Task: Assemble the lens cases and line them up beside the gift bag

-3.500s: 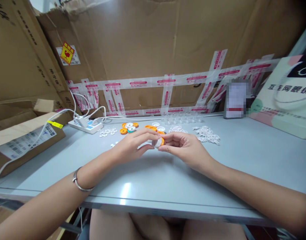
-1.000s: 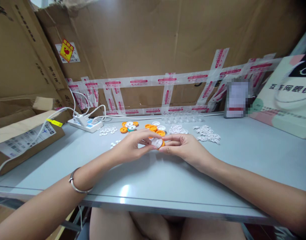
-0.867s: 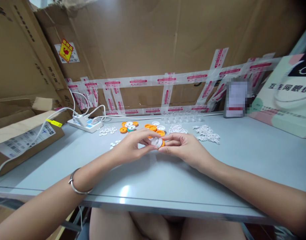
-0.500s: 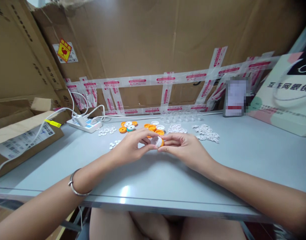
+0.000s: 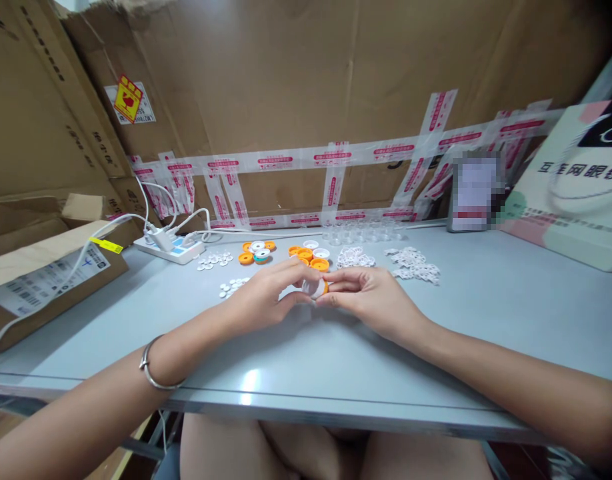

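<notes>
Held orange-and-white cap [image 5: 318, 288] at frame centre, pinched from both sides: left hand [image 5: 266, 299] fingertips on its left edge, right hand [image 5: 373, 299] fingertips on its right. Had both hands closed together around it, low over the grey table [image 5: 306, 363]; could not tell whether cap touched the surface. Wore a metal bangle [image 5: 153, 373] on the left wrist, lower left of frame. Found a cluster of orange caps [image 5: 306, 254] just behind the hands, with a second small cluster slightly further left. Noted small white discs [image 5: 213, 261] scattered left of those, white rings [image 5: 413, 265] piled right of centre, and a row of clear cups [image 5: 363, 233] further back near the wall. Spotted white power strip [image 5: 170, 249] with plugs and cables at mid left, and a labelled cardboard box [image 5: 46, 280] at far left edge. Backed by cardboard wall [image 5: 306, 87] patched with red-printed tape [image 5: 276, 162]; saw a pixelated item [image 5: 473, 193] and a printed paper bag [image 5: 571, 187] at right.
</notes>
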The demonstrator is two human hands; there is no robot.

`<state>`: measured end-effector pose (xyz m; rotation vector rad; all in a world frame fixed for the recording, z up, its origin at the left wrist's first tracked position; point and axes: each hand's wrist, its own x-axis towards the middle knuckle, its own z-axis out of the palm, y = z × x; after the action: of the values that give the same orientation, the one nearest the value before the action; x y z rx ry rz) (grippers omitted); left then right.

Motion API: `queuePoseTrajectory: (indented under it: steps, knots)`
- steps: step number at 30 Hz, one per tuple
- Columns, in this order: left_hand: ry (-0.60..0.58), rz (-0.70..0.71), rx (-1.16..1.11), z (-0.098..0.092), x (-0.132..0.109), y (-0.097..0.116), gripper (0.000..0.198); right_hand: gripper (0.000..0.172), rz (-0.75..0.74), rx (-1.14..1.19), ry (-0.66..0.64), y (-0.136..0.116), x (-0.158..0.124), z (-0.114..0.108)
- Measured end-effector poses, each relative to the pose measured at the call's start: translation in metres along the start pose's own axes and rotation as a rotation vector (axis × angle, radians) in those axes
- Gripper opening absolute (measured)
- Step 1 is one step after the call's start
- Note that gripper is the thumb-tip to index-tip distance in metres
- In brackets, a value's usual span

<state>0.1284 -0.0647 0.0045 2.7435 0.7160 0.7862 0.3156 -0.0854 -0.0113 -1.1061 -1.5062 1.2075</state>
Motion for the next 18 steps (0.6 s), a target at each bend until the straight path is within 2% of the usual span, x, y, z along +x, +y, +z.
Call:
queuePoseTrajectory:
  steps: [7,10,15,18]
  knots:
    - [0.017,-0.04,0.006,0.0002,-0.0016,-0.0011,0.02,0.029,0.052,-0.005,0.03,-0.0012,-0.0007,0.0016]
    - [-0.001,-0.029,-0.006,0.0,-0.0017,-0.002,0.024,0.025,0.067,0.011,0.014,0.0003,-0.0001,0.0016]
    - [-0.026,-0.039,-0.122,-0.0034,0.0025,-0.0065,0.026,0.026,0.218,0.23,0.019,0.0016,0.0031,0.0019]
    - [-0.037,-0.071,-0.201,-0.0067,0.0053,-0.0086,0.025,0.024,0.256,0.334,-0.024,0.003,0.0056,0.0004]
